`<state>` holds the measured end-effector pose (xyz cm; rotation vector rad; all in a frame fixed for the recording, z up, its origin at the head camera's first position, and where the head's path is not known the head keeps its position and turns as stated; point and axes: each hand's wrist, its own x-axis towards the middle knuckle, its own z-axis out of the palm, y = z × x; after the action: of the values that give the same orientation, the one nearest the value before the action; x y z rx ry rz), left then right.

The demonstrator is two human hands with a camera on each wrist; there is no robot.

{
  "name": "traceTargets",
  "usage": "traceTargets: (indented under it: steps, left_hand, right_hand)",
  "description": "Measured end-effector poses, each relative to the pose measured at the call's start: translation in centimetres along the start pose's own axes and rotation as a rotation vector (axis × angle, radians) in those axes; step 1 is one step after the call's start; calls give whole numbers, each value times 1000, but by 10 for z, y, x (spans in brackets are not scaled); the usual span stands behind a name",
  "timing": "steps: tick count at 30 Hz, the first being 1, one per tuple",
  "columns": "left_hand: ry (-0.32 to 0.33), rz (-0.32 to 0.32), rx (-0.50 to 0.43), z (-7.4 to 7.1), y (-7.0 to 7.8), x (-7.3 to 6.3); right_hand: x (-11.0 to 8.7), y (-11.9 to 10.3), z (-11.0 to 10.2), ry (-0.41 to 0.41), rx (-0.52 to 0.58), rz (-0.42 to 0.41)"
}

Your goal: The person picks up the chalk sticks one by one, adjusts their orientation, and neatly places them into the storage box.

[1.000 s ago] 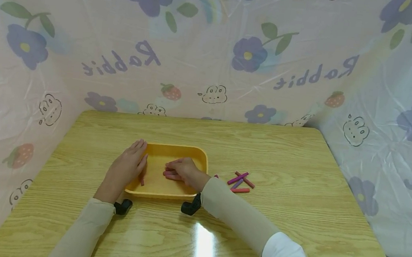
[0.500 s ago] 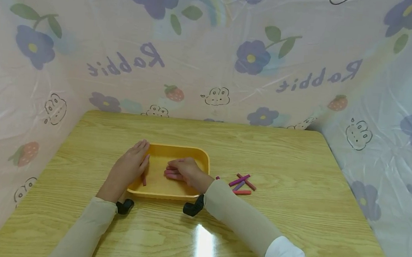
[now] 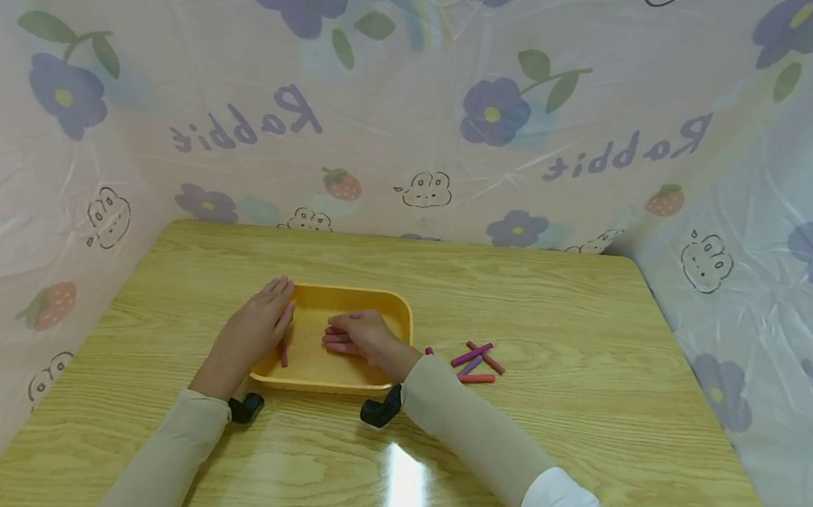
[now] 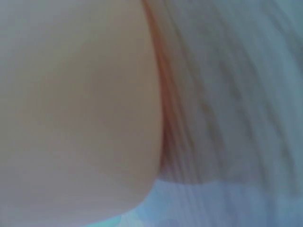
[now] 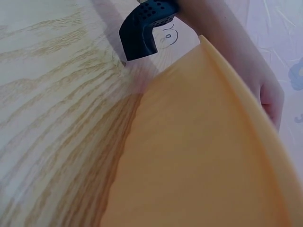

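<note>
A shallow yellow tray [image 3: 336,389] sits on the wooden table, its near side large in the right wrist view. The left hand [image 3: 253,332] holds its left edge, thumb inside and fingers along the rim. Below that thumb, a dull red crayon-like stick [image 3: 284,355] lies in the tray. The right hand [image 3: 368,336] reaches over the right rim, fingers bent low over the tray floor; I cannot tell whether it holds a stick. Right of the tray lie a magenta stick [image 3: 472,355], a brownish-red stick [image 3: 493,362], a purple stick [image 3: 471,366] and a coral stick [image 3: 477,377].
Another magenta stick end [image 3: 429,351] shows beside the right forearm. Black wrist devices [image 3: 380,408] are worn on both wrists, close to the tray's front. A printed curtain [image 3: 391,120] stands behind the wooden table [image 3: 557,302] and along both sides.
The view shifts slightly between frames. Both hands, the tray and the sticks otherwise keep their places.
</note>
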<state>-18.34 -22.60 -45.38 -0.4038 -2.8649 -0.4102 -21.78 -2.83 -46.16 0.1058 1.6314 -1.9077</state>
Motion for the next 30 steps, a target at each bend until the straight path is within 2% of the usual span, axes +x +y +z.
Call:
traceTargets:
  steps: [8, 14, 23, 26, 30]
  left_hand:
    - [-41, -30, -23, -1, 1, 0]
    - [-27, -28, -33, -1, 1, 1]
    - [-7, -7, -32, -2, 2, 0]
    - [-4, -10, -32, -1, 2, 1]
    - [-8, -11, -23, -1, 3, 0]
  right_hand:
    - [-1, 0, 1, -15, 5, 0]
    - [0, -1, 3, -36, 23, -32]
    - [-3, -7, 4, -41, 16, -203]
    - [-7, -15, 0, -75, 22, -258]
    - [-17, -30, -10, -131, 10, -290]
